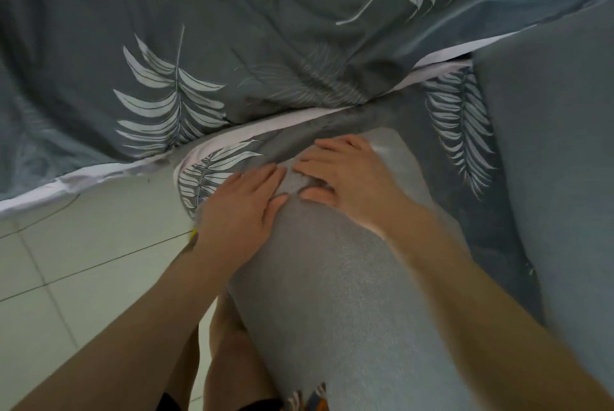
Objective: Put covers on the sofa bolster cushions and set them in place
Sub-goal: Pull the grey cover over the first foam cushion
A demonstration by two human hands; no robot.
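Fingers: left hand [242, 208] and right hand [345, 175] are pinching the cover [332, 277] edge together, narrow.
Bolster: lying from 6 toward 12 o'clock, already sheathed.
Left: closing the end, placing it.
Around: leaf sheet [199, 28] at 12, floor [66, 261] at 8.

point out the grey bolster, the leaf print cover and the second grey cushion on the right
Bolster [332, 294]: head view, on its bare grey side below both hands.
Leaf cover [212, 171]: head view, on the leaf print beside the bolster's end.
Second cushion [558, 178]: head view, on its grey face at the right edge.
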